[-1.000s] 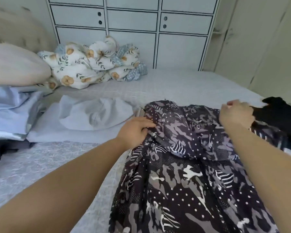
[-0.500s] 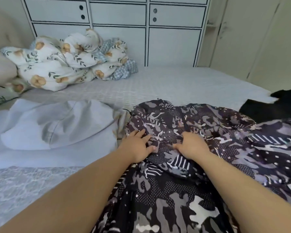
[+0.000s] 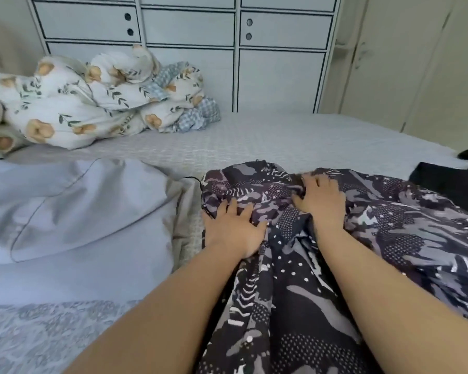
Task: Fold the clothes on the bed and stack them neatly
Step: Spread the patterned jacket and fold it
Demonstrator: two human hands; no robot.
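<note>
A dark patterned garment [image 3: 389,238], black and grey with white dots and stripes, lies spread over the bed [image 3: 281,139] in front of me. My left hand [image 3: 233,230] presses flat on its left edge with fingers spread. My right hand [image 3: 322,201] lies flat on the cloth a little farther up, fingers straight, near the garment's top edge. A light blue-grey garment [image 3: 73,211] lies to the left of the patterned one. A black garment [image 3: 449,184] shows at the right edge, partly cut off by the frame.
A bunched floral duvet [image 3: 92,103] with a blue checked lining sits at the back left of the bed. White cabinet doors [image 3: 276,76] stand behind the bed, and a beige wardrobe [image 3: 416,63] rises at the right.
My right hand came in from the black garment at the right to the patterned cloth, then slid farther up. Both hands now press flat. The view shifted closer and to the left.
</note>
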